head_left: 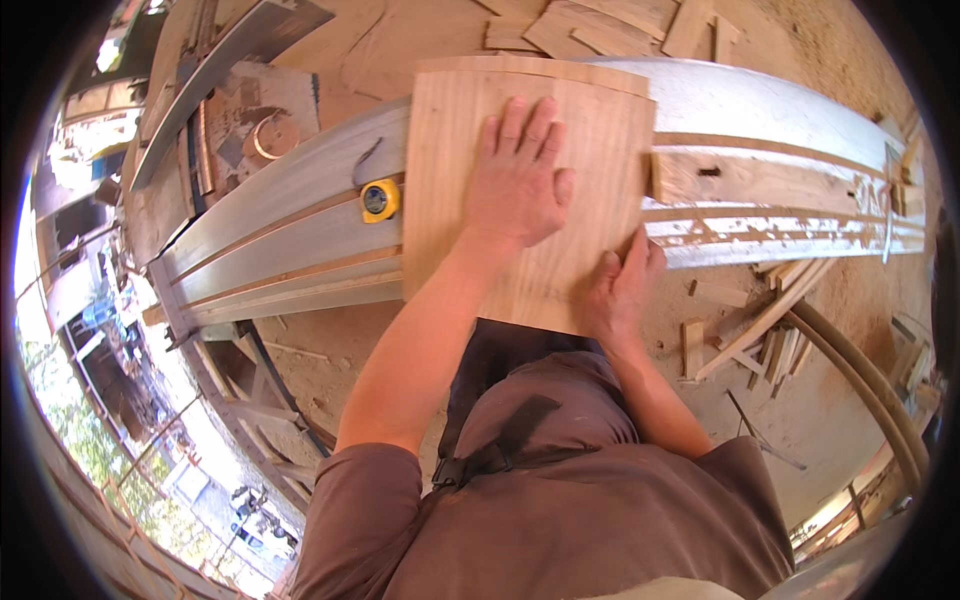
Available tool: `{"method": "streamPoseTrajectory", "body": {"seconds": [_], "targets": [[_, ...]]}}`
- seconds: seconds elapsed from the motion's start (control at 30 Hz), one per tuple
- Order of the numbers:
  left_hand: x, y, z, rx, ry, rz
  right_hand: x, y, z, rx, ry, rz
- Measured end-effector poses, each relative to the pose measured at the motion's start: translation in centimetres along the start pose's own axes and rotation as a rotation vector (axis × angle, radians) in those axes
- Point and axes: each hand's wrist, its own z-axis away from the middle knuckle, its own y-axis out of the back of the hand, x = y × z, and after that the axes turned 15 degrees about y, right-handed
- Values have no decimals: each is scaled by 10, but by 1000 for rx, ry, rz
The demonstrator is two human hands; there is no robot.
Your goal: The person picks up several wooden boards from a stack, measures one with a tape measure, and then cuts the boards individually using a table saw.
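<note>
A broad, pale wooden panel (435, 160) lies across a long metal machine table (290, 190), its near edge reaching towards my body. Along its far edge a thin strip of wood shows, perhaps a second board under it; I cannot tell. My left hand (522, 185) rests flat on top of the panel, fingers stretched out and pointing away from me. At the panel's near right edge, my right hand (622, 290) grips the side, with the thumb apart from the fingers. Just left of the panel sits a yellow and black tape measure (380, 201) on the table.
A wooden bar with a dark slot (760, 182) lies along the table's right part. Offcuts (590, 28) are scattered on the dusty floor beyond, and more wood scraps (765, 340) lie at the near right. A long metal-faced beam (225, 75) stands at the far left.
</note>
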Motion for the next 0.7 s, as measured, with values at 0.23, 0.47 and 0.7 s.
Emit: {"method": "streamPoseTrajectory", "body": {"seconds": [0.23,0.47,0.7], "targets": [[-5,-5,1,-6,13,94,2,-3,3,-2,18,-15],[-9,-8,-4,73,-8,175,4,-1,-2,-23,52,47],[-30,-17,14,247,86,419,2,-2,-2,20,19,36]]}}
